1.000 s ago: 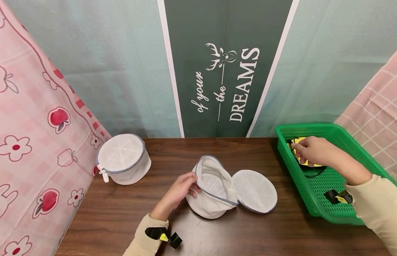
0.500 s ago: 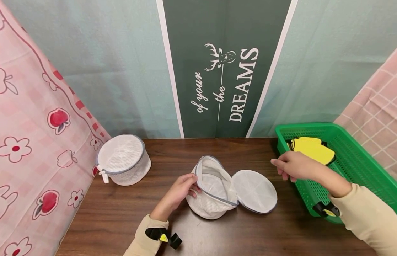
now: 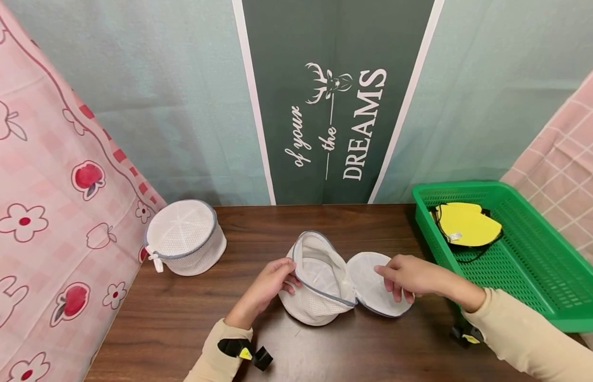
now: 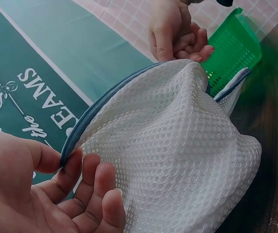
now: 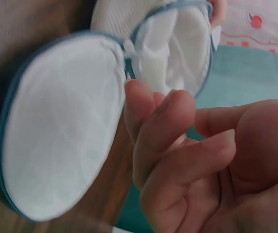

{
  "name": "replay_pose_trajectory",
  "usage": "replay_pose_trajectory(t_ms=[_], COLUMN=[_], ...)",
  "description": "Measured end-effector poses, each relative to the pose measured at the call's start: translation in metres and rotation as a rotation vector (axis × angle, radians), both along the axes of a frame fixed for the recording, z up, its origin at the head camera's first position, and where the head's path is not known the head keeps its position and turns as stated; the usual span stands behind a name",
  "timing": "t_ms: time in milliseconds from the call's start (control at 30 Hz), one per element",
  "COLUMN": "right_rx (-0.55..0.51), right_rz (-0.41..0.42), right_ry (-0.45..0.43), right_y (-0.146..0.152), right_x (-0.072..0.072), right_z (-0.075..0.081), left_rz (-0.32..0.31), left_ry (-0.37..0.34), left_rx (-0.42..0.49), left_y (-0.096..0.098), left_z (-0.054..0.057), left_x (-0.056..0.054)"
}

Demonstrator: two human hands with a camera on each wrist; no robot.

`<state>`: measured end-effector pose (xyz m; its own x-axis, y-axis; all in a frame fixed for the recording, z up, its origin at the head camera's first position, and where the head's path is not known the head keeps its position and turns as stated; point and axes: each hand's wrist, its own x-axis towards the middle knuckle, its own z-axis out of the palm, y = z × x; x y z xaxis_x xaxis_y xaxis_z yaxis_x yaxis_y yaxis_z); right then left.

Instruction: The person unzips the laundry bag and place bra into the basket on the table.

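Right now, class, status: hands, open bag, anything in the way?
Left fingers pinching open bag at rim. Right fingers empty, near folded-out lid. Nothing blocking opening.

The head camera looks forward and down from the person's side of the table (image 3: 162, 318), far enough off to take in both hands, the bag (image 3: 315, 312) and the basket (image 3: 540, 265). The left wrist camera looks from close behind the left hand (image 3: 275, 276) across the bag toward the right hand (image 3: 413, 273) and basket. The right wrist camera peers, tipped sideways, past near fingers at the lid (image 3: 365, 278). All three views share the bag.
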<state>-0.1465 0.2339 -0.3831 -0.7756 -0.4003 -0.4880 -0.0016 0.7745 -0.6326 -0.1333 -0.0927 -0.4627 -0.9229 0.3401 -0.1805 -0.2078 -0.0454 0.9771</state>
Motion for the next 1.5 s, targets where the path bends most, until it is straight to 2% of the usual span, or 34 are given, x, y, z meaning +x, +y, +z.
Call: replay_pose_trajectory(t_ms=[367,700,933,1233,1500], right_rx=[-0.155,-0.238,-0.332,-0.415,-0.468], right_rz=[0.013,0.014,-0.048,0.011,0.009], right_ry=[-0.088,-0.168,-0.242,-0.281,-0.287], right_y=[-0.02,-0.035,-0.039,-0.035,-0.036], right_x=[0.017,0.029,0.03,0.032,0.034], right_z=[-0.027,-0.044,-0.052,-0.064,-0.07], left_rz=[-0.011,-0.012,-0.007,0.008,0.028], left_ry=[0.011,0.03,0.096,0.23,0.237], left_rx=[-0.011,-0.044,-0.118,-0.211,-0.244], left_y=[0.001,0.0,0.0,0.003,0.003], left_z=[-0.001,-0.002,-0.001,0.005,0.01], left_x=[0.0,0.005,0.011,0.02,0.025])
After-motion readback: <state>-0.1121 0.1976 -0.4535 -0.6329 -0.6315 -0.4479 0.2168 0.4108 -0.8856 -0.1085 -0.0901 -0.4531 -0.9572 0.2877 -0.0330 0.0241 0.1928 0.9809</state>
